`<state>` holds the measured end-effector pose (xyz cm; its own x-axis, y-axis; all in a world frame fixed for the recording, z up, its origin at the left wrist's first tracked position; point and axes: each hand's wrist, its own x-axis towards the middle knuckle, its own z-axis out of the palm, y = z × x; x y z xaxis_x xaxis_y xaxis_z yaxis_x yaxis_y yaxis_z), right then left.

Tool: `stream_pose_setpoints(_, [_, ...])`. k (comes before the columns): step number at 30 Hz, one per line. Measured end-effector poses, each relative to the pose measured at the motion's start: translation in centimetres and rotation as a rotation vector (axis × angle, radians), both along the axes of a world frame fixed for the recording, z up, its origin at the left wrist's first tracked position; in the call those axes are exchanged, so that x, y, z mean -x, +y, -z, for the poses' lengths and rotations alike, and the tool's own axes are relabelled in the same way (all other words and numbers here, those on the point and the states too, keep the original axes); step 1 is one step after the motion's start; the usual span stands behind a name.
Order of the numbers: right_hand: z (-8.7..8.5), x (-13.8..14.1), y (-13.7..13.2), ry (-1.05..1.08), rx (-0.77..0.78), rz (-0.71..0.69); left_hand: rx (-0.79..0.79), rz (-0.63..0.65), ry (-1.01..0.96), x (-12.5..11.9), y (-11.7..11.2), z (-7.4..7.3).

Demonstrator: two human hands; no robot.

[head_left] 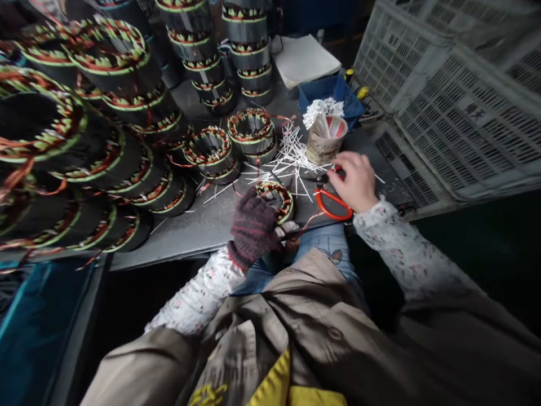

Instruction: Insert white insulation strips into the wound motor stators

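Observation:
My left hand, in a dark knitted glove, is closed on the left side of a small motor stator with copper windings and a yellow-green rim, near the table's front edge. My right hand is bare, its fingers curled on a pair of scissors with red loop handles. The dark pivot part shows by the thumb; the blades are hard to make out. A reddish wire runs from the stator toward the scissors. Loose thin white sticks lie scattered behind the stator.
Two short stator stacks stand behind my left hand, with taller stacks filling the left. A tub with white sticks, a blue bin and a white pad are at the back. Grey slotted crates rise on the right.

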<state>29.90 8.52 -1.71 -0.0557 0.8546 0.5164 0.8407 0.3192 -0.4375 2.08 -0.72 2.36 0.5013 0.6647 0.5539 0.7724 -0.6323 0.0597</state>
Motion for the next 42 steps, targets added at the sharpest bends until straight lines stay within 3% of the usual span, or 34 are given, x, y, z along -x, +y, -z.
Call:
stream_pose_setpoints(3, [-1.8, 0.5, 3.9, 0.046, -0.037, -0.074, 0.013, 0.004, -0.055, -0.4, -0.5, 1.7])
stream_pose_setpoints(6, [-3.5, -0.2, 6.6, 0.026, -0.006, -0.117, 0.093, 0.089, -0.32, -0.1, -0.7, 1.6])
stream_pose_setpoints(8, [-4.6, -1.3, 6.8, -0.011, 0.03, -0.1, 0.192, 0.081, -0.526, 0.4, -1.2, 1.4])
stream_pose_setpoints(10, [-5.8, -2.4, 6.2, -0.025, 0.103, -0.076, 0.215, 0.008, -0.647, 1.2, -1.9, 1.7])
stream_pose_setpoints(13, [-7.0, -3.1, 5.4, 0.062, 0.208, -0.03, 0.069, -0.148, -0.659, 2.1, -3.4, 3.1])
stream_pose_setpoints(15, [-7.2, -2.6, 5.9, 0.159, 0.188, 0.008, -0.026, -0.244, -0.668, 2.4, -4.5, 4.1])
stream_pose_setpoints(17, [-7.0, -1.9, 7.1, 0.203, 0.125, 0.042, -0.04, -0.117, -0.617, 2.3, -5.5, 4.3])
stream_pose_setpoints(20, [-6.8, -0.9, 8.8, 0.166, 0.077, 0.073, -0.037, 0.351, -0.319, 1.7, -6.1, 3.1])
stream_pose_setpoints(21, [-6.8, -0.8, 8.9, 0.156, 0.07, 0.08, -0.056, 0.406, -0.232, 1.5, -5.9, 2.4])
stream_pose_setpoints(22, [-6.9, -0.6, 8.8, 0.16, 0.059, 0.082, -0.067, 0.366, -0.183, 1.4, -5.5, 1.8])
stream_pose_setpoints(25, [-7.0, -0.1, 6.1, 0.29, -0.043, 0.02, 0.077, 0.089, -0.186, 1.8, -3.2, 0.2])
stream_pose_setpoints(28, [-6.9, 1.3, 0.1, 0.468, -0.214, -0.097, 0.291, 0.118, -0.224, 2.3, -1.3, 0.0])
stream_pose_setpoints(30, [-6.3, 2.8, -4.7, 0.429, -0.269, -0.142, 0.305, 0.115, -0.266, 2.1, -0.9, 0.3])
stream_pose_setpoints(32, [-5.2, 4.2, -8.8, 0.272, -0.21, -0.341, 0.246, 0.054, -0.28, 1.4, -1.3, 0.6])
stream_pose_setpoints(34, [-3.7, 5.2, -11.8, 0.272, -0.237, -0.558, 0.169, 0.006, -0.243, 0.7, -1.8, 1.0])
stream_pose_setpoints(36, [-2.3, 5.8, -13.5, 0.315, -0.257, -0.652, 0.133, -0.008, -0.208, 0.2, -2.2, 1.2])
stream_pose_setpoints(38, [-1.5, 5.8, -14.5, 0.335, -0.205, -0.649, 0.16, 0.006, -0.216, 0.3, -2.2, 1.4])
stream_pose_setpoints(42, [-1.3, 5.4, -15.1, 0.339, -0.027, -0.636, 0.213, 0.008, -0.228, 0.9, -2.0, 1.4])
